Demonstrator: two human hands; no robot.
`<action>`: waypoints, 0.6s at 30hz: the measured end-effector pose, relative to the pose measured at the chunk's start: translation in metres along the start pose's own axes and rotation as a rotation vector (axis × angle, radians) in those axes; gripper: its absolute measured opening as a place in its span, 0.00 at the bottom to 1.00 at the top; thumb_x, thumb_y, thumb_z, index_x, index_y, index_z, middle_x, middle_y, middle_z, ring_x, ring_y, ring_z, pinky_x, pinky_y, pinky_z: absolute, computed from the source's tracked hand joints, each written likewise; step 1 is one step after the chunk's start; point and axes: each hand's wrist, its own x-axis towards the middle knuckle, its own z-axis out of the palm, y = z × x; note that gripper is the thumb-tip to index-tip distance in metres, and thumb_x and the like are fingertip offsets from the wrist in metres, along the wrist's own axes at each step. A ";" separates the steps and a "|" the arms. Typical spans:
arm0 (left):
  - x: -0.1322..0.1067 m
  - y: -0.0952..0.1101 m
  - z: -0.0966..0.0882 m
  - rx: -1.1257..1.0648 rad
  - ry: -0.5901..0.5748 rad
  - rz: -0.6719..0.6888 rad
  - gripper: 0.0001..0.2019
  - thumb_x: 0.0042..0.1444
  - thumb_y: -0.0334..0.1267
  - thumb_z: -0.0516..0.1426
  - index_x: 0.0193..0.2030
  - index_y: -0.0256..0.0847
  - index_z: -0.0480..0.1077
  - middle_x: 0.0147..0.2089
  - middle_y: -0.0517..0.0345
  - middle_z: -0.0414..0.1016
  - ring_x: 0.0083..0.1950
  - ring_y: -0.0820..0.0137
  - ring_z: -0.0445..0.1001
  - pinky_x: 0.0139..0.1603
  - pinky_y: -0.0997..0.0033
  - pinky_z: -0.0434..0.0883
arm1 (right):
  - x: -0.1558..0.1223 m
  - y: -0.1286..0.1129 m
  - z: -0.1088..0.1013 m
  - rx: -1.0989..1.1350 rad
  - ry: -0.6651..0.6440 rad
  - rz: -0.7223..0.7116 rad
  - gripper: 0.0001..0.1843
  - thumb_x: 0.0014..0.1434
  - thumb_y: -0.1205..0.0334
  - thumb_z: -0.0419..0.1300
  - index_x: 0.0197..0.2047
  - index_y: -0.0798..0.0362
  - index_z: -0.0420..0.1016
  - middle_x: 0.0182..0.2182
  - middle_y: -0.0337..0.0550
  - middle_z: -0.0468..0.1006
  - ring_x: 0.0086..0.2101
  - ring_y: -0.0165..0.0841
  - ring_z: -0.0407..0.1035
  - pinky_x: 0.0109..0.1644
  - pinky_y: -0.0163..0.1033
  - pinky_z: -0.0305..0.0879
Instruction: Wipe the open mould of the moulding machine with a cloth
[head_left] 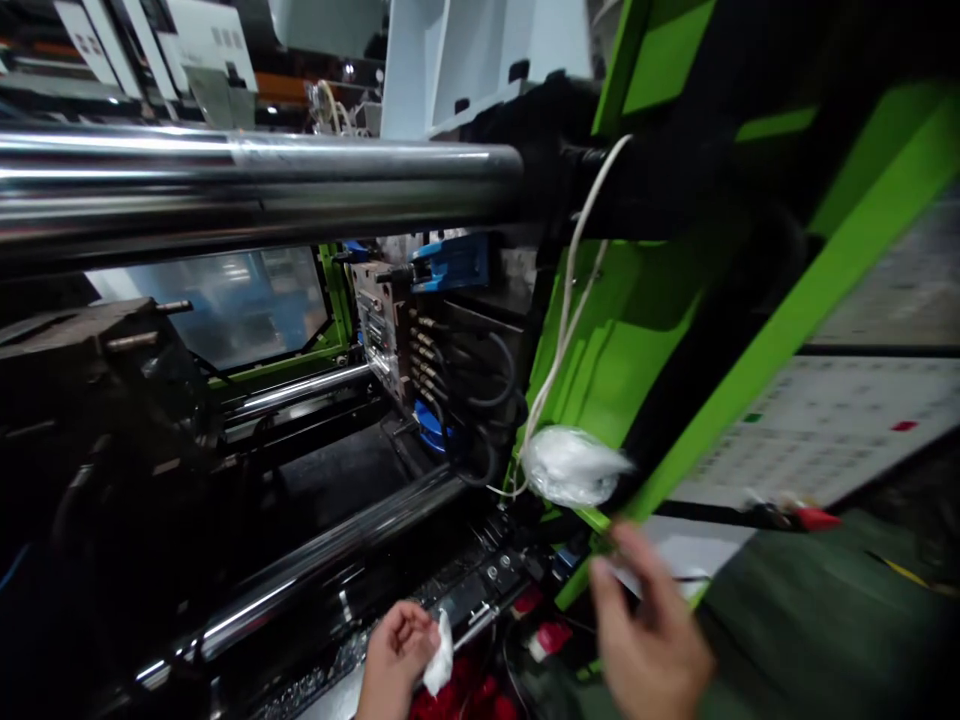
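Note:
My left hand (396, 652) is at the bottom of the view, its fingers curled round a small white piece (441, 656), perhaps a cloth or a plastic part. My right hand (646, 632) is raised lower right, blurred by motion, with its fingers stretched toward the edge of the green machine door (757, 340). Just above it a white plastic bag (571, 465) hangs on a white cord (571, 290) against the door. Ahead stands the open mould (384, 325) of the injection machine, with hoses and brass fittings on its side.
A thick polished tie bar (255, 185) crosses the top of the view; two lower bars (322, 555) run diagonally. A dark platen block (90, 400) fills the left. A control panel (832, 420) lies to the right. Red parts (465, 700) sit under my hands.

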 end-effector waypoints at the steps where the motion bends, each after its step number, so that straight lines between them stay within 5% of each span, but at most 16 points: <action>1: -0.005 -0.010 -0.005 -0.017 0.009 -0.044 0.18 0.30 0.53 0.73 0.24 0.50 0.73 0.27 0.53 0.71 0.26 0.64 0.71 0.30 0.61 0.68 | -0.038 0.008 0.001 0.077 -0.205 0.074 0.25 0.62 0.50 0.65 0.58 0.53 0.80 0.52 0.55 0.82 0.51 0.50 0.79 0.58 0.53 0.77; 3: -0.014 -0.026 -0.015 -0.038 0.022 -0.129 0.19 0.27 0.53 0.73 0.23 0.50 0.73 0.24 0.55 0.70 0.24 0.65 0.70 0.29 0.61 0.68 | -0.106 0.015 -0.001 0.182 -0.601 0.204 0.20 0.58 0.52 0.66 0.51 0.51 0.84 0.45 0.53 0.84 0.43 0.49 0.81 0.47 0.47 0.82; 5: -0.023 -0.036 -0.023 -0.033 0.022 -0.206 0.20 0.26 0.53 0.73 0.25 0.51 0.74 0.25 0.56 0.71 0.25 0.64 0.72 0.29 0.60 0.69 | -0.152 0.007 -0.008 0.162 -0.874 0.280 0.32 0.50 0.59 0.71 0.60 0.51 0.80 0.60 0.54 0.77 0.58 0.52 0.74 0.63 0.49 0.74; 7: -0.028 -0.043 -0.026 -0.002 -0.008 -0.277 0.20 0.26 0.52 0.74 0.28 0.54 0.75 0.29 0.58 0.74 0.28 0.64 0.75 0.32 0.61 0.72 | -0.169 -0.010 -0.015 0.136 -0.994 0.359 0.45 0.44 0.62 0.75 0.67 0.48 0.74 0.68 0.51 0.68 0.66 0.51 0.64 0.72 0.50 0.62; 12: -0.031 -0.059 0.005 0.079 -0.169 -0.373 0.23 0.29 0.50 0.76 0.34 0.56 0.76 0.39 0.60 0.81 0.39 0.63 0.81 0.42 0.63 0.78 | -0.152 -0.008 -0.031 0.210 -0.766 0.378 0.17 0.57 0.69 0.64 0.49 0.47 0.85 0.48 0.44 0.82 0.49 0.38 0.76 0.57 0.40 0.71; 15: -0.037 -0.063 0.029 0.120 -0.250 -0.386 0.26 0.34 0.51 0.76 0.41 0.47 0.77 0.48 0.52 0.82 0.48 0.59 0.82 0.44 0.66 0.78 | -0.148 0.037 -0.044 0.231 -0.559 0.485 0.13 0.54 0.70 0.65 0.42 0.50 0.86 0.40 0.44 0.83 0.40 0.37 0.77 0.47 0.39 0.73; 18: -0.040 -0.065 0.038 0.197 -0.267 -0.427 0.30 0.34 0.53 0.76 0.42 0.39 0.76 0.49 0.47 0.82 0.46 0.58 0.83 0.41 0.68 0.77 | -0.136 0.105 -0.066 0.189 -0.368 0.619 0.12 0.55 0.65 0.68 0.44 0.54 0.83 0.36 0.45 0.83 0.35 0.37 0.77 0.41 0.41 0.74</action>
